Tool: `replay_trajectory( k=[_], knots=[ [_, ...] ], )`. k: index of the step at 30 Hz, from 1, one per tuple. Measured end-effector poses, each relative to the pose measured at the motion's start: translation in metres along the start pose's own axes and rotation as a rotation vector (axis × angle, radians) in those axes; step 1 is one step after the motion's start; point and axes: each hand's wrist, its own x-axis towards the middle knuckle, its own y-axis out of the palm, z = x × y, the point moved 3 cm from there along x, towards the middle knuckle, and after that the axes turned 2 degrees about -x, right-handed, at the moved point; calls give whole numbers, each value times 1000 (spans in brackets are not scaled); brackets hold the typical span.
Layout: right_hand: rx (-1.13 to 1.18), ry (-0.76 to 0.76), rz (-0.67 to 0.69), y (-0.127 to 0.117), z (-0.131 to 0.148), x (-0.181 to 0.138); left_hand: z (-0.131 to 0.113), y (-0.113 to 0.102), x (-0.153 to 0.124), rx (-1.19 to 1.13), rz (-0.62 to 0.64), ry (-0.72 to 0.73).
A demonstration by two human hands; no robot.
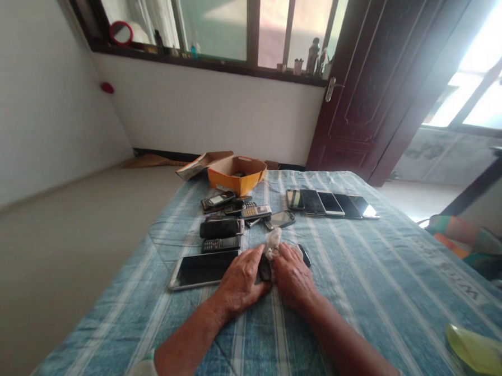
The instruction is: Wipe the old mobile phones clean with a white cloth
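My left hand (pixel 241 280) is closed on a small dark phone (pixel 264 268), most of it hidden between my two hands. In my right hand (pixel 293 277) is a crumpled whitish tissue (pixel 274 237), pressed against that phone. A black rounded end of a phone (pixel 304 256) shows beyond my right fingers; I cannot tell whether it is a separate one. By my left hand lies a large white-framed tablet (pixel 204 270), screen up. Behind it are a keypad phone (pixel 221 244), a dark phone (pixel 219 228) and a loose pile of older phones (pixel 250 211).
An orange cardboard box (pixel 236 184) stands open at the far edge of the striped blue cloth (pixel 354 305). Several smartphones (pixel 331 204) lie in a row at the back right. A yellow-green packet (pixel 480 349) lies at the right edge. Behind are a wall and a dark red door (pixel 366 82).
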Motion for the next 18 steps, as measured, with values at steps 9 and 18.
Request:
replay_trajectory(
  k=[9,18],
  knots=[
    [-94,245,-33,-6,-19,-2,-3,-1,0,61,15,3],
    [23,-72,16,-1,13,-9,2,-1,2,0,-64,10]
  ],
)
